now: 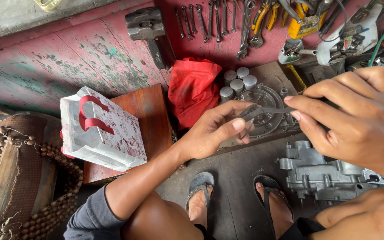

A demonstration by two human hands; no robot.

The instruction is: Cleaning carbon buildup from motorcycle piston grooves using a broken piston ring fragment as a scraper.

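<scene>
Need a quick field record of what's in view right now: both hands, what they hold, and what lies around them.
left hand: pinches one end of a thin dark strip
right hand: pinches the strip's other end between thumb and forefinger
below the strip: round metal cover on a board
floor by right foot: grey metal engine casing
behind: red plastic bag, small grey-capped canisters
wall: row of spanners, hammer
left: white paper bag with red handles on a wooden box

A single head-worn camera looks steeply down, close over the seated person's knees and sandalled feet, toward the floor [241, 191] and red wall [112, 49].
</scene>
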